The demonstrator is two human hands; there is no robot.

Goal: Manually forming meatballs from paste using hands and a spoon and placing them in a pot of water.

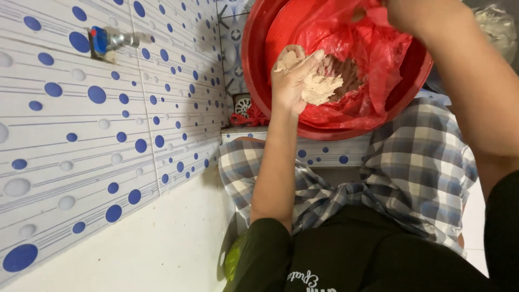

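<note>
Left hand (292,78) closed round a pale, shredded lump (319,86), lifted just above the mouth of a red bag (351,48) lying inside a red basin (254,70). Right hand (403,13) at the top edge, mostly cut off, apparently pinching the bag's rim; grip hard to make out, so cannot tell how tight. More of the same pale, fibrous stuff deeper in the bag, darker toward the middle.

Best handled, by the look of it, with the bag's mouth held wide and taut, and the lump kept over the opening so crumbs drop back in, not onto the basin wall. Soft and flaky, probably: a firm but gentle squeeze, or bits break off.

Around: tiled wall (81,135) with blue dots on the left, a tap (111,40) with a blue handle high on it. Checked shorts (416,167) below the basin, which sits just beyond the knees. A round drain (243,105) and a scrap of red (246,118) on the floor beside the basin. Slack folds of bag hanging over the contents on the right, likely to get in the way of reaching in.
</note>
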